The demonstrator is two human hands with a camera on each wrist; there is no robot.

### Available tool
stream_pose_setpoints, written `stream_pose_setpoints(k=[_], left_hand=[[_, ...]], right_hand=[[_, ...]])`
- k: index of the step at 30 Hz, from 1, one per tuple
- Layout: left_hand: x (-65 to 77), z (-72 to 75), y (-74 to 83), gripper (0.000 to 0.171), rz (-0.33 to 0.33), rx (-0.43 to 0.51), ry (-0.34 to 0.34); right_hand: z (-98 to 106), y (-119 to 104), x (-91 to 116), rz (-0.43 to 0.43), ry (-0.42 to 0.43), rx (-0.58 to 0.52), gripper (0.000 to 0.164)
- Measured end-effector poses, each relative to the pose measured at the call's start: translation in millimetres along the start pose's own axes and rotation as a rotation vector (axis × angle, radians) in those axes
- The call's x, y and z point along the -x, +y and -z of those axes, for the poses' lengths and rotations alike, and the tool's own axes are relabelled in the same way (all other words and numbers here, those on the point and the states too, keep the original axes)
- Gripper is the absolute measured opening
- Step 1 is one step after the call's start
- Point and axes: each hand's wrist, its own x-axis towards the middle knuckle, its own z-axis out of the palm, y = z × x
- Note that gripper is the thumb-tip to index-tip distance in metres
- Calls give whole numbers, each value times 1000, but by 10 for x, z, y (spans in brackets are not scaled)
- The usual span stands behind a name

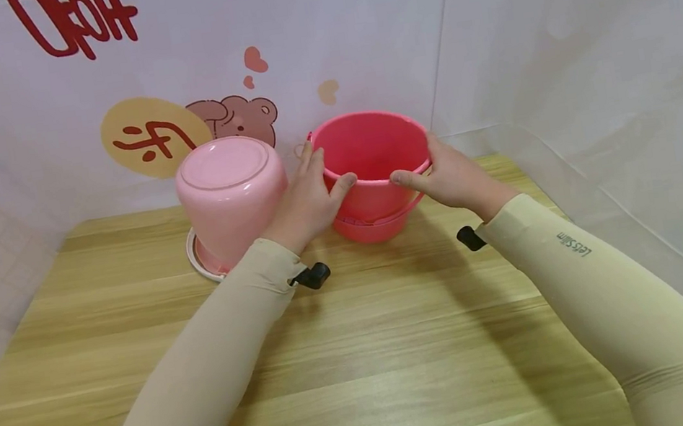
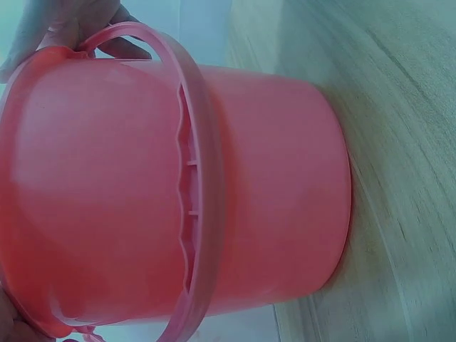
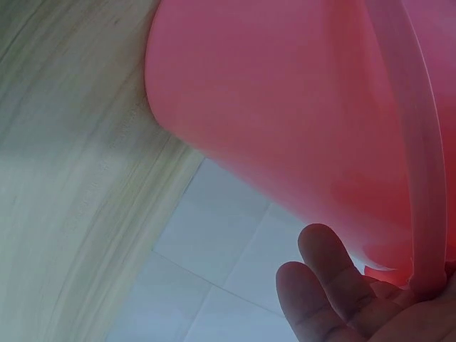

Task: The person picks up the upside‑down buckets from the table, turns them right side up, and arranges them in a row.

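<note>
A coral-red bucket (image 1: 372, 200) stands upright on the table, its mouth facing up. My left hand (image 1: 307, 199) holds its rim on the left side, thumb along the front edge. On the opposite side, my right hand (image 1: 457, 178) grips the rim, thumb at the front. The bucket's handle (image 2: 203, 178) hangs down across the front of its wall in the left wrist view. In the right wrist view, fingers (image 3: 320, 285) of my right hand reach along the outside near the handle's end. The bucket's base meets the wooden table in both wrist views.
A lighter pink bucket (image 1: 236, 206) stands upside down just left of my left hand, with a white band (image 1: 193, 255) curving round its lower edge. The wooden table (image 1: 390, 373) ends at a white printed backdrop (image 1: 369, 34) behind and a white sheet at the right.
</note>
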Motion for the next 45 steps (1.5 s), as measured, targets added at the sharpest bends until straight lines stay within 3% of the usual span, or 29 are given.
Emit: stream_pose_setpoints(k=[17,37,45], left_hand=[[-35,4,30,95,25,25,-9],[-177,-5,-8,93,65,56,-16],[-207,-10,-20,92,72,73,-23]], right_hand=[[34,-5,-28,-47,-6,-6,97],[39,3,-95,-71,0,-54,99],[31,10,-133,-127,-13,-30,108]])
